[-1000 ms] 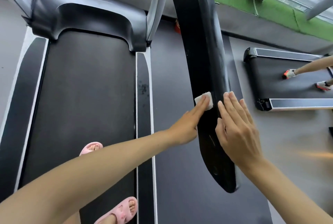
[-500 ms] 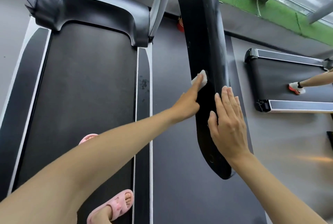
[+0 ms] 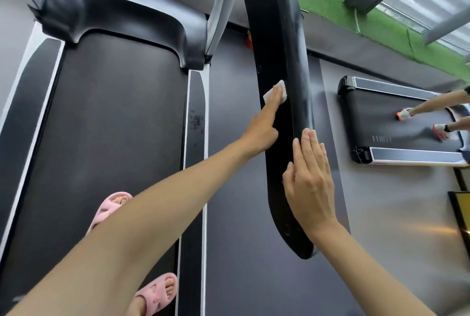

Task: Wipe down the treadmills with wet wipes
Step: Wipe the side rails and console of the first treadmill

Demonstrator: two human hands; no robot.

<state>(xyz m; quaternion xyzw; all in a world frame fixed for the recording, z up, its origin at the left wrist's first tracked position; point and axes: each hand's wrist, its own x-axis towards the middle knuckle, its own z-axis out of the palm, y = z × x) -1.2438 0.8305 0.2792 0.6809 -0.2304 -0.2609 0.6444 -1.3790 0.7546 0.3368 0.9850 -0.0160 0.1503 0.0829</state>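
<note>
Running from the far top of the view down to a rounded near end, the black handrail (image 3: 277, 35) of the treadmill sets the stroke axis, far to near. The wet wipe (image 3: 280, 86) lies flat on the rail's left face under the fingertips of the left hand (image 3: 262, 127), whose straight fingers press it down. The right hand (image 3: 310, 178) sits nearer, fingers extended and pressed together, flat against the rail's right edge, holding nothing. The coming stroke should probably follow the rail's length.

Both bare arms are stretched forward; the left hand (image 3: 263, 124) and the right hand (image 3: 309, 183) are held flat, fingers straight.
</note>
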